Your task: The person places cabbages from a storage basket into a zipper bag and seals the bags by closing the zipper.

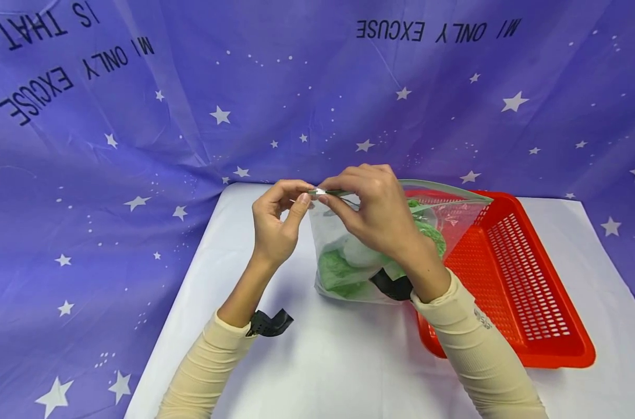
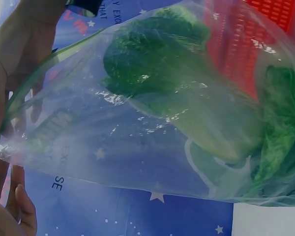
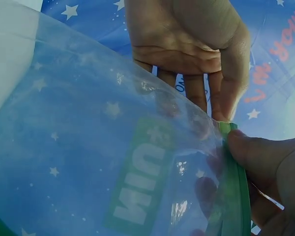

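Note:
A clear zip bag (image 1: 327,233) with a green closure strip (image 3: 241,191) stands on the table, its top lifted by both hands. Inside are leafy green vegetables with pale stalks (image 2: 157,64). My left hand (image 1: 277,224) pinches the strip's left end between thumb and fingers. Right beside it, my right hand (image 1: 375,203) grips the strip by a small white piece (image 1: 320,192). Toward the right, the bag's mouth gapes. Green and white print (image 3: 142,177) shows on the bag in the right wrist view.
A red plastic basket (image 1: 553,273) with perforated walls stands on the right, partly behind the bag. White cloth covers the table (image 1: 327,366). Behind hangs a purple curtain (image 1: 296,75) with stars and lettering. Black straps (image 1: 270,323) stick out at both wrists.

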`<move>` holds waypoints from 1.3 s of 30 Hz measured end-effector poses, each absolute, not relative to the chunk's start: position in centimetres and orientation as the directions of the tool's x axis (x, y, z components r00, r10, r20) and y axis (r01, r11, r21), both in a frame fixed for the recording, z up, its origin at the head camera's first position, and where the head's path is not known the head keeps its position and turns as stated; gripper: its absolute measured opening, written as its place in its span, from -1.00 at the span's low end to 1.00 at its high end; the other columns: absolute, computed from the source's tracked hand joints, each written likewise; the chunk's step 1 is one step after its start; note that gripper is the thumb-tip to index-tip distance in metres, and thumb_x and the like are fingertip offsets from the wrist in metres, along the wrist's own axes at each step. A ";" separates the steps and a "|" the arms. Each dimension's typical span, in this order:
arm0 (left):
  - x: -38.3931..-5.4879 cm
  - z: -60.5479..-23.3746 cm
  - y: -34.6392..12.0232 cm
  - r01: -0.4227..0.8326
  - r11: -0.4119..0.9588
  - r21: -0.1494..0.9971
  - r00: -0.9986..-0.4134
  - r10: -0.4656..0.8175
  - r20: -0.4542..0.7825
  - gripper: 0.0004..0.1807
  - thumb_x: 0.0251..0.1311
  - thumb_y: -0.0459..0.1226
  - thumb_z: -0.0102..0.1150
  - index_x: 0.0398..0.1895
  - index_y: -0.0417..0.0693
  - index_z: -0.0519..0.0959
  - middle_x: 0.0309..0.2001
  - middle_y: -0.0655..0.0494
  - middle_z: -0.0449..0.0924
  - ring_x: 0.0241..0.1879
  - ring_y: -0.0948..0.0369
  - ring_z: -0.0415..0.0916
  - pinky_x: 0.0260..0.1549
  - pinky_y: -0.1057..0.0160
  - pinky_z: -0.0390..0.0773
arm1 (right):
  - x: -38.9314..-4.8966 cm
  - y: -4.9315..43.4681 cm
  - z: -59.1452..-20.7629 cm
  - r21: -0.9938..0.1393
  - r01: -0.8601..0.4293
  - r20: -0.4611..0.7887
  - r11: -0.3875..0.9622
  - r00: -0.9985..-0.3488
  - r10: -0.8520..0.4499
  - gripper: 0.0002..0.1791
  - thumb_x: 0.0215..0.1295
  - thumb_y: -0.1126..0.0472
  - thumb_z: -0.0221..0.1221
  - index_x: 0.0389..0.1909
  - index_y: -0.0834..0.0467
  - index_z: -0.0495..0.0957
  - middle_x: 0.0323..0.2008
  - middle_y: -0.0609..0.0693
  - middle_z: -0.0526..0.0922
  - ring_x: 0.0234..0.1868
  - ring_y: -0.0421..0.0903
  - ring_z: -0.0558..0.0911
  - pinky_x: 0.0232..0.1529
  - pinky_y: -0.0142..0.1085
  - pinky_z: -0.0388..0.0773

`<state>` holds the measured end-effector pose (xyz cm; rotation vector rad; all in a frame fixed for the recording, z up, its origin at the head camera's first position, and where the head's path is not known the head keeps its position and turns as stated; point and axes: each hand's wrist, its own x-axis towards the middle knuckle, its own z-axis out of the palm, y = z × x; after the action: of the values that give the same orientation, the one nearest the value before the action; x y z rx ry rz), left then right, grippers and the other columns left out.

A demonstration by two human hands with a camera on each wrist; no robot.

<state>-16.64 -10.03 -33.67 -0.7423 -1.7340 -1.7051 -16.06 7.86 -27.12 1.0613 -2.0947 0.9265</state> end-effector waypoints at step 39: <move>-16.7 -33.8 -8.8 0.745 -0.029 0.667 -0.664 -0.127 0.736 -0.93 0.26 -0.51 0.13 -0.34 -0.45 0.52 -0.39 -0.10 0.55 -0.41 0.21 0.57 -0.40 0.27 0.56 | -17.1 7.7 -28.5 -0.761 -0.638 0.575 0.121 -0.749 -0.330 -0.86 0.07 0.31 0.44 -0.30 0.19 0.76 -0.38 -0.09 0.72 -0.30 -0.18 0.70 -0.19 -0.24 0.60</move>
<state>-16.67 -8.75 -33.76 -0.6566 -1.6178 -1.7630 -17.14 7.68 -28.48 0.9523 -2.1360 1.6703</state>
